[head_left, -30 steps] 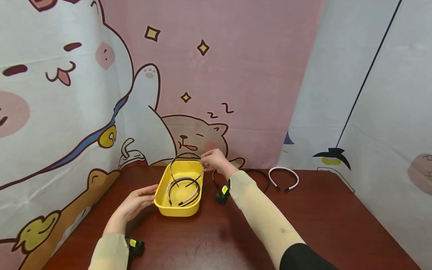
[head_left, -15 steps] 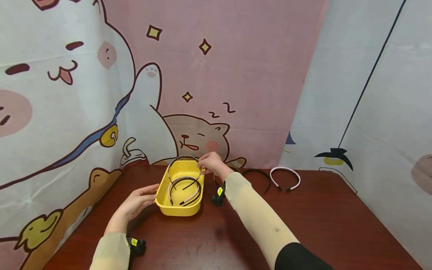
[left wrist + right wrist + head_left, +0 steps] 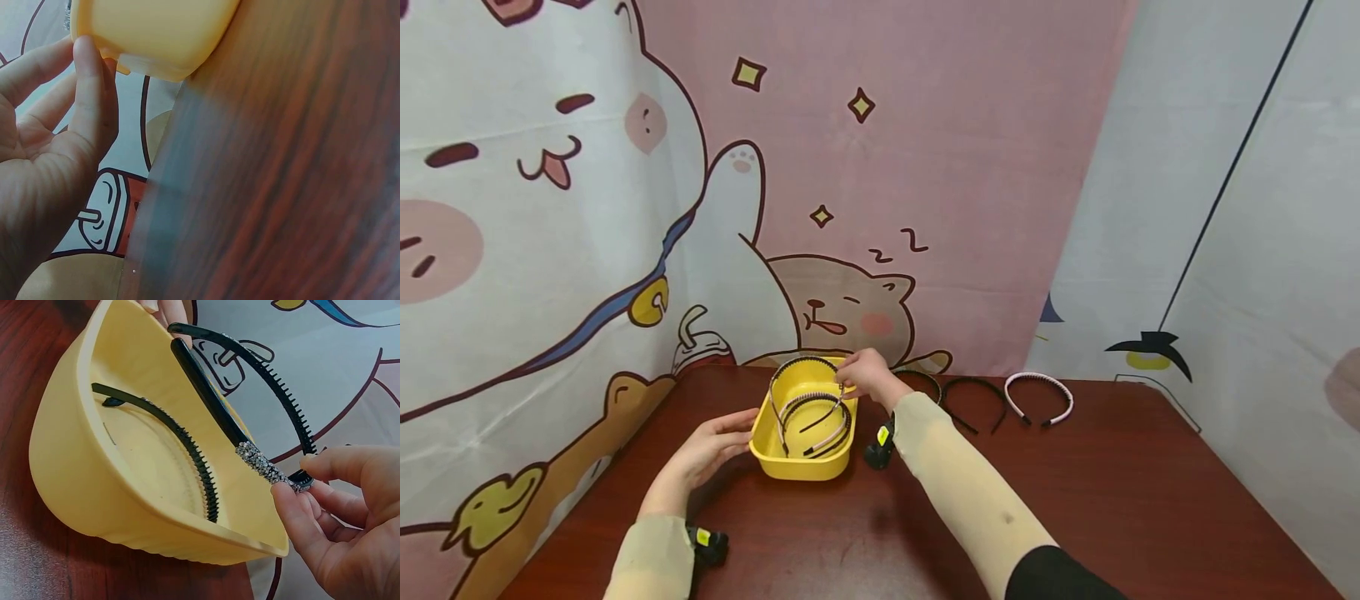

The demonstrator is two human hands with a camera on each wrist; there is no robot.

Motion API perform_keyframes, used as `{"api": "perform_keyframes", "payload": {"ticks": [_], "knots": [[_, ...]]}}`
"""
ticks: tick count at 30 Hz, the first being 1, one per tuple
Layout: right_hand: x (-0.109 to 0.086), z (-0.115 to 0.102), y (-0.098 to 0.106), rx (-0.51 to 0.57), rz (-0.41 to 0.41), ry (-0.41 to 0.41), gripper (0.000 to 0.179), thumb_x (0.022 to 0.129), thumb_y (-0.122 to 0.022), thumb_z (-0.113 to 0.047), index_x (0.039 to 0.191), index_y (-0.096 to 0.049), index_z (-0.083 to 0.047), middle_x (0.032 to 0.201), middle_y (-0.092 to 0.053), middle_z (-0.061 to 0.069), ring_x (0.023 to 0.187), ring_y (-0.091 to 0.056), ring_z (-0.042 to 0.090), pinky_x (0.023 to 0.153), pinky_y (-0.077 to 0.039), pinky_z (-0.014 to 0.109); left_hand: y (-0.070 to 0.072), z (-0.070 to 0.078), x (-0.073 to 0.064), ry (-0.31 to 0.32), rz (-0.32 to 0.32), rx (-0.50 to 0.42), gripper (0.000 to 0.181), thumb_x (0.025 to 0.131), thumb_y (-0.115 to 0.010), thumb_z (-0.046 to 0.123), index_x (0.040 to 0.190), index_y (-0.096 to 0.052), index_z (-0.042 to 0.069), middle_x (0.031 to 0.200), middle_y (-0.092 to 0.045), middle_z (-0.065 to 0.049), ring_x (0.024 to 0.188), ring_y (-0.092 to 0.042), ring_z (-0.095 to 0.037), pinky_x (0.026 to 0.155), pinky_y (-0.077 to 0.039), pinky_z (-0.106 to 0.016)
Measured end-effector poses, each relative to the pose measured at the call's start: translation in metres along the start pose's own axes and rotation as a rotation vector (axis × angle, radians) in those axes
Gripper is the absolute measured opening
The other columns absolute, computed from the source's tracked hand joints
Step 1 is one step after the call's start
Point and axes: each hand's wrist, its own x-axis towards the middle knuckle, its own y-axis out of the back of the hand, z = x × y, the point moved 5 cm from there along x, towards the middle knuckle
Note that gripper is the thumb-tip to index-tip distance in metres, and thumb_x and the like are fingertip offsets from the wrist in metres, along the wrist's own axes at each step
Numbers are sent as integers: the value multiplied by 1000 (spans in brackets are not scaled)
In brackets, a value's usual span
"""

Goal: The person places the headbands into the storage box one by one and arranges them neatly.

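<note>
My right hand [image 3: 867, 373] pinches a black headband [image 3: 803, 360] with silver glitter and small inner teeth between thumb and fingers. In the right wrist view, this headband [image 3: 209, 397] slants over the rim of the yellow plastic bin [image 3: 94, 487], its ends toward the far wall. A black toothed headband [image 3: 181, 434] lies inside; from the head view, a pale pink headband [image 3: 829, 443] shows there too. My left hand [image 3: 715, 450] touches the bin's left side with fairly straight fingers, fingertips at the rim and outer wall.
On the brown table [image 3: 1112, 492], a pale pink headband [image 3: 1039, 377] and a black headband [image 3: 973, 380] lie right of the bin. Another dark headband [image 3: 925, 377] is partly hidden behind my right hand. Printed cloth walls [image 3: 985, 183] border the table at the back and sides.
My right hand has lowered the glittery headband from above the bin's far end down into the bin. The left hand stays against the bin, and the head view has shifted slightly.
</note>
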Motion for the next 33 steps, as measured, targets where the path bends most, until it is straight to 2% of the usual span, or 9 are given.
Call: {"api": "perform_keyframes", "payload": {"ticks": [9,17,24,33], "knots": [[0,6,-3,-47,28,4,24,80,-71,3,103,-68,8,98,-58,15,81,-59,26,63,-59,37,0,1,0,4,2,-11,59,95,-58,2,147,-32,-8,142,-39,-31,114,-58,-25,89,-51,-28],[0,8,-6,-60,38,11,19,79,-72,3,97,-68,7,95,-58,15,77,-60,26,61,-59,38,-1,1,-1,10,13,-15,59,94,-58,1,146,-32,-8,142,-39,-32,114,-58,-26,89,-52,-28],[4,12,-7,-81,52,-13,17,80,-71,5,96,-67,7,95,-58,15,78,-60,26,62,-59,38,-1,0,0,-3,6,-15,58,94,-57,-1,146,-32,-10,140,-40,-32,113,-59,-27,88,-52,-28],[8,16,-9,-88,61,-24,18,77,-72,5,94,-66,6,92,-57,15,76,-58,25,60,-59,37,0,0,0,12,24,-15,54,95,-54,-3,146,-34,-8,141,-40,-32,116,-57,-30,88,-52,-28]]}}
